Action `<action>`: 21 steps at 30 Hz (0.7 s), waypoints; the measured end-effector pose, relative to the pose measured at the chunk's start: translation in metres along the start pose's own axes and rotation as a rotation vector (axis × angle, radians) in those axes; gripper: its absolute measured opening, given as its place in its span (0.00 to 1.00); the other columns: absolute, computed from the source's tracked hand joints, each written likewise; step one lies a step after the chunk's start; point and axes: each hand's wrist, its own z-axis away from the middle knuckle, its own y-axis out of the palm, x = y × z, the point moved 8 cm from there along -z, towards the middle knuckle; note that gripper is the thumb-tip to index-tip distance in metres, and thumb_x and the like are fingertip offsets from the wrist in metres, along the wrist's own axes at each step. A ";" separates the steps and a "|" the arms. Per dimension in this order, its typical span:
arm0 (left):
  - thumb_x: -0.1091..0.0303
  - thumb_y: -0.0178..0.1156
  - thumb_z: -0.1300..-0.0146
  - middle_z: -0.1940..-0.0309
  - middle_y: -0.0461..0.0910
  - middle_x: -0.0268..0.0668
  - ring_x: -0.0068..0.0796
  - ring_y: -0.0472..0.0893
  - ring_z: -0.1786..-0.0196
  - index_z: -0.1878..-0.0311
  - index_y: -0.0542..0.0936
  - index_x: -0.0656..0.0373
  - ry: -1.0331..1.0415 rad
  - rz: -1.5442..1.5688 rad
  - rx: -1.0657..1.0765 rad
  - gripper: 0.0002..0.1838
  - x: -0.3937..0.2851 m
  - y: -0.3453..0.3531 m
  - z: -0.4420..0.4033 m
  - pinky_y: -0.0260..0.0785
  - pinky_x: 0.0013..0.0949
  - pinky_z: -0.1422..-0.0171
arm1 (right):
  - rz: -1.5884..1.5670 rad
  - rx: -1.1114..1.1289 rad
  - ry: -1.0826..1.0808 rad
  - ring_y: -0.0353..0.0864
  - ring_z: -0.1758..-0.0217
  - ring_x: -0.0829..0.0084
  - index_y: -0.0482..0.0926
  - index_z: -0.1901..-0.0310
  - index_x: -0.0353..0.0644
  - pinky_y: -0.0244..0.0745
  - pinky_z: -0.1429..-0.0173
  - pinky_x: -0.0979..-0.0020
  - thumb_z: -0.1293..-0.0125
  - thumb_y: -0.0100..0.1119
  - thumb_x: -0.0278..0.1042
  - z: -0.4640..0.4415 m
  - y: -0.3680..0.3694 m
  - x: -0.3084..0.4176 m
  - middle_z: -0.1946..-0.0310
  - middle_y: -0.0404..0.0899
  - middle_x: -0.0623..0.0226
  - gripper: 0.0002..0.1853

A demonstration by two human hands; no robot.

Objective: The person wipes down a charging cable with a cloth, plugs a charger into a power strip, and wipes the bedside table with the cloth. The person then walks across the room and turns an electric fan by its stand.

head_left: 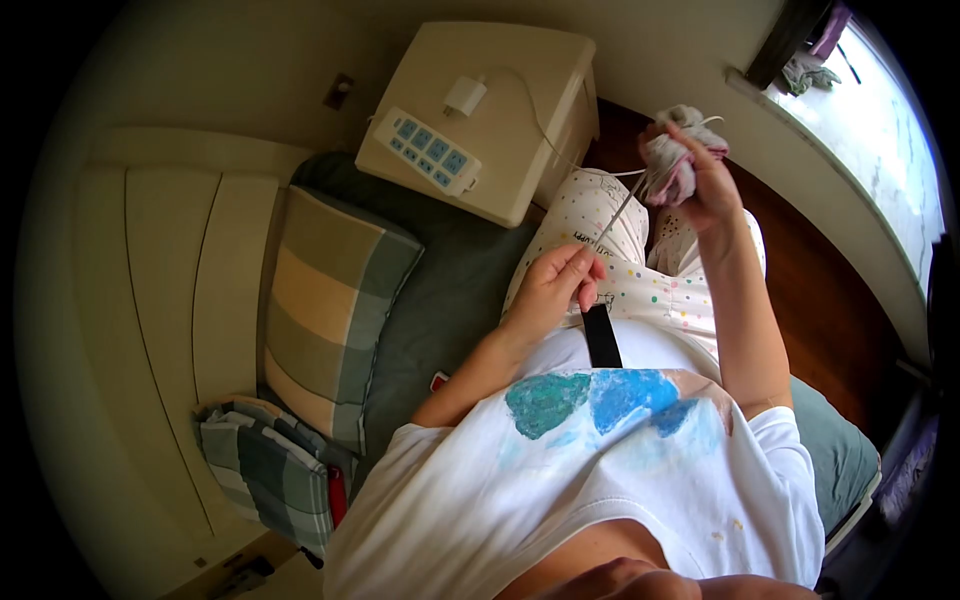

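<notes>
My right hand [708, 185] is closed around a bunched grey and pinkish cloth [672, 165], raised above my knees. A thin white cable [622, 212] runs from the cloth down to my left hand [565, 280], whose fingers are pinched on it over my lap. Another stretch of the cable leads from the cloth towards the bedside cabinet. Just below my left hand, a black flat object [602, 337], possibly a phone, lies on my white shirt. How the cable passes inside the cloth is hidden.
On the cream bedside cabinet [520, 60] are a white power strip [425, 150] with blue sockets and a white charger plug [465, 96]. A striped pillow [325, 310] leans on the headboard [150, 330], near a folded checked cloth [270, 470]. A windowsill [820, 130] is at right.
</notes>
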 end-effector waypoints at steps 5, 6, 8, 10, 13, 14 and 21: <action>0.62 0.42 0.32 0.85 0.62 0.25 0.14 0.60 0.81 0.69 0.71 0.62 0.039 0.118 -0.009 0.14 0.002 -0.008 -0.001 0.57 0.20 0.73 | 0.046 0.090 0.017 0.78 0.67 0.73 0.70 0.56 0.43 0.75 0.67 0.73 0.43 0.58 0.34 0.009 0.018 -0.001 0.67 0.76 0.66 0.14; 0.63 0.42 0.32 0.84 0.61 0.25 0.14 0.59 0.80 0.68 0.71 0.61 0.060 0.138 -0.023 0.14 0.000 -0.009 -0.003 0.57 0.20 0.73 | 0.060 0.168 0.048 0.77 0.65 0.73 0.69 0.54 0.44 0.75 0.66 0.73 0.44 0.60 0.34 0.016 0.030 -0.011 0.66 0.75 0.67 0.17; 0.63 0.42 0.33 0.84 0.61 0.25 0.14 0.59 0.80 0.67 0.70 0.60 0.100 0.125 -0.030 0.13 -0.007 -0.003 -0.007 0.56 0.20 0.73 | 0.190 0.291 0.149 0.75 0.62 0.74 0.66 0.52 0.45 0.74 0.62 0.74 0.47 0.63 0.34 0.030 0.034 -0.052 0.65 0.73 0.70 0.22; 0.62 0.43 0.33 0.84 0.61 0.25 0.14 0.58 0.80 0.66 0.70 0.59 0.137 0.111 -0.033 0.12 -0.010 -0.003 -0.007 0.55 0.20 0.73 | 0.246 0.226 0.337 0.75 0.63 0.77 0.69 0.54 0.42 0.73 0.61 0.75 0.51 0.66 0.30 0.056 0.047 -0.081 0.65 0.74 0.71 0.22; 0.62 0.42 0.33 0.84 0.59 0.24 0.13 0.55 0.82 0.67 0.69 0.58 0.020 0.100 -0.013 0.11 0.001 -0.004 -0.005 0.51 0.19 0.76 | 0.409 0.208 0.244 0.77 0.63 0.72 0.72 0.55 0.37 0.74 0.58 0.72 0.47 0.63 0.33 0.040 0.029 -0.072 0.64 0.77 0.63 0.18; 0.64 0.42 0.32 0.85 0.58 0.24 0.12 0.54 0.83 0.69 0.68 0.59 0.025 0.101 -0.006 0.12 -0.002 -0.001 -0.003 0.47 0.18 0.79 | 0.413 0.210 0.214 0.77 0.63 0.73 0.73 0.57 0.37 0.74 0.60 0.73 0.47 0.63 0.33 0.036 0.028 -0.068 0.66 0.77 0.63 0.17; 0.65 0.42 0.33 0.85 0.57 0.23 0.10 0.53 0.84 0.72 0.67 0.59 -0.005 0.048 0.055 0.12 -0.004 -0.004 0.009 0.44 0.17 0.81 | 0.262 0.020 0.076 0.78 0.74 0.74 0.74 0.61 0.37 0.73 0.73 0.74 0.45 0.61 0.34 0.003 0.000 -0.024 0.72 0.78 0.64 0.13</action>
